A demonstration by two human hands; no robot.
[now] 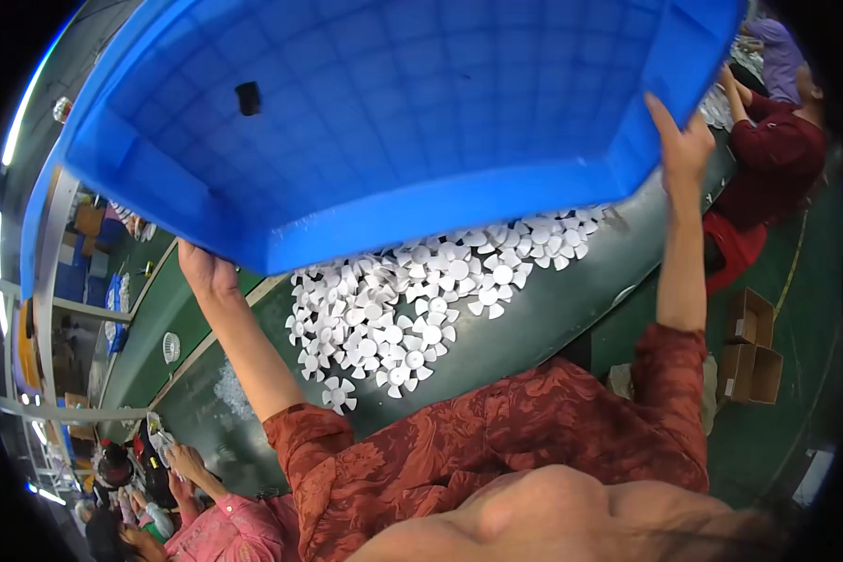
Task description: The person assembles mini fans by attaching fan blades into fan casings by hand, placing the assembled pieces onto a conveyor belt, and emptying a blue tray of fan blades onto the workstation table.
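Note:
A large blue plastic crate is held up and tilted over the work table, its inside turned toward me. My left hand grips its lower left corner, with the fingers partly hidden behind it. My right hand is closed on the right end wall, the thumb lying on the inner side. A small black piece lies against the crate's inner bottom. Under and in front of the crate, a heap of white plastic fan blades is spread over the dark green table; the crate covers its far part.
A co-worker in dark red sits at the right, another in pink at the lower left. Open cardboard boxes stand on the floor at right. Small clear pieces lie on the table left. A green conveyor runs alongside.

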